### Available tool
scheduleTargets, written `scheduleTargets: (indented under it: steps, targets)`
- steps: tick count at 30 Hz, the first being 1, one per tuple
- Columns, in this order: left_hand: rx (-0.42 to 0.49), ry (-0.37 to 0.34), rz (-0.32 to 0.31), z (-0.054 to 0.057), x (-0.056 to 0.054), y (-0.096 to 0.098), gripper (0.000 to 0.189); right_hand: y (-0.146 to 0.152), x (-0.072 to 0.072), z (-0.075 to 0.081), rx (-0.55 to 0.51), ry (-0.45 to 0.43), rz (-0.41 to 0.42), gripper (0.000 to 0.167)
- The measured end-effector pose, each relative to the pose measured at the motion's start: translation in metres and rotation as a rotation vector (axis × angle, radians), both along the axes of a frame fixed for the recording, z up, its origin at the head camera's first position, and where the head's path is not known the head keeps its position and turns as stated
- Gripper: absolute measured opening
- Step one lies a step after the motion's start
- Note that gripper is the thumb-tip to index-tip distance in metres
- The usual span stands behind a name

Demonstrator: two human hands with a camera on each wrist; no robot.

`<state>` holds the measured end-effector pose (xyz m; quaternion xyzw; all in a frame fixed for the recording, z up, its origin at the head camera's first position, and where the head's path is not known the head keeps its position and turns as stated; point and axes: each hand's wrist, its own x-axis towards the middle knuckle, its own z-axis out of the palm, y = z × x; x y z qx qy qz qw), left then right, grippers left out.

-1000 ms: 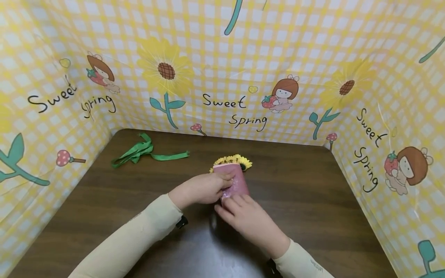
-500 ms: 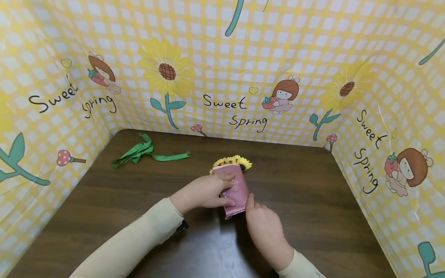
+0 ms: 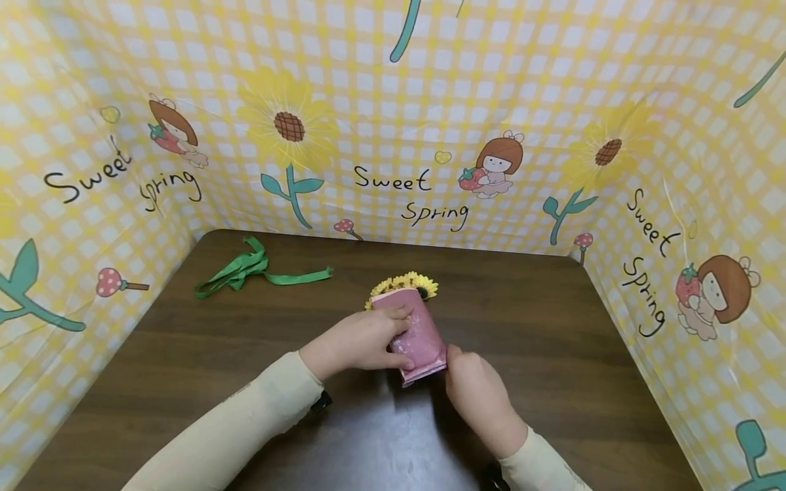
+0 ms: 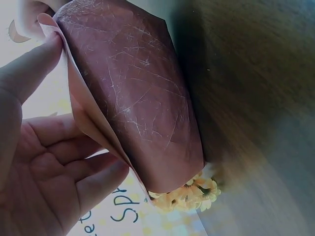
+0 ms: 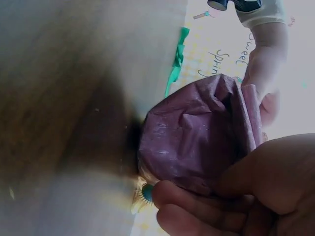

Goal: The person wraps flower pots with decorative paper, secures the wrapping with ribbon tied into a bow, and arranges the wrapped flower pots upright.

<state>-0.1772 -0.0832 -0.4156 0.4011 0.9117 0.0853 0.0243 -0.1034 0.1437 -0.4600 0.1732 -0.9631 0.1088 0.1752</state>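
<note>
Pinching the near right corner of the pink wrapping paper [image 3: 427,335], your right hand [image 3: 482,394] has its grip! Your left hand [image 3: 359,342] spreads over the top, fingers unclenched; the paper lies mid-counter [image 3: 540,327], yellow flowers [image 3: 425,283] peeking from its far end, green ribbon [image 3: 243,269] far left.

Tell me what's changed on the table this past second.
The right hand has moved rightward from the near end of the pink wrapper, uncovering that end; its grip now pinches the near right corner, drawn slightly outward. Unchanged: the left hand rests on the wrapper, yellow flowers show at the far end, and the green ribbon lies farther left.
</note>
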Motion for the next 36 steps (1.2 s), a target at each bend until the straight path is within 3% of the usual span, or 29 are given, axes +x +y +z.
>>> scheduleTargets:
  steps: [6, 14, 24, 28, 31, 36]
  targets:
    - [-0.01, 0.025, 0.016, -0.003, 0.001, 0.0, 0.077, 0.003, 0.001, 0.002, -0.04, -0.043, -0.019, 0.016]
    - [-0.008, 0.019, 0.006, -0.005, 0.004, 0.002, 0.076, 0.007, 0.005, 0.01, -0.021, -0.122, 0.034, 0.016]
    - [-0.016, 0.019, 0.016, -0.004, 0.004, 0.004, 0.077, 0.005, 0.006, 0.012, -0.033, -0.104, 0.008, 0.016]
    - [-0.025, 0.016, 0.01, -0.003, 0.003, 0.004, 0.077, 0.004, 0.009, 0.016, 0.028, -0.027, 0.022, 0.022]
    - [-0.033, 0.015, 0.015, -0.002, 0.003, 0.004, 0.077, 0.001, 0.01, 0.022, 0.11, 0.091, 0.11, 0.031]
    - [-0.039, 0.008, 0.017, -0.001, 0.002, 0.005, 0.078, -0.002, 0.01, 0.03, 0.18, 0.238, 0.263, 0.022]
